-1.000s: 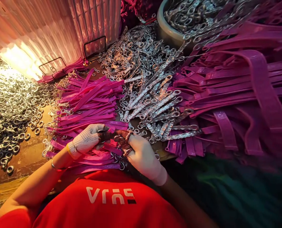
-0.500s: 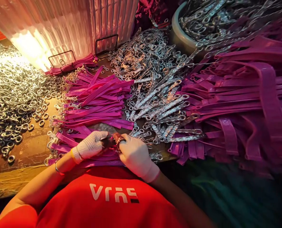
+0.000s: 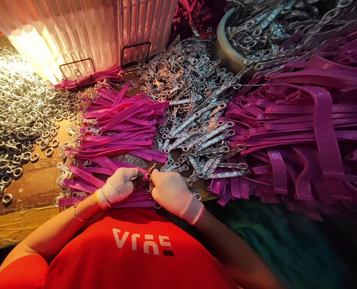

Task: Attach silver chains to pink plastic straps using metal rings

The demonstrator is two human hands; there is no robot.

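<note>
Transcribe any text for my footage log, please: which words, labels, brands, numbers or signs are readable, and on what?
"vrns", tentatively: pale lettering on the red shirt; stylised and perhaps upside down, so the reading is unsure.
Straps: any markings are too small to read.
I can read no other words, numbers or signs.

Passage at left, obstacles at right

There is room to pass over the brown flat table (image 3: 39, 180) between the silver metal rings (image 3: 18, 112) and the flat pink straps (image 3: 118, 141). At right, silver metal chains (image 3: 193, 124) and a round grey tub (image 3: 226, 48) stand in the way.
</note>
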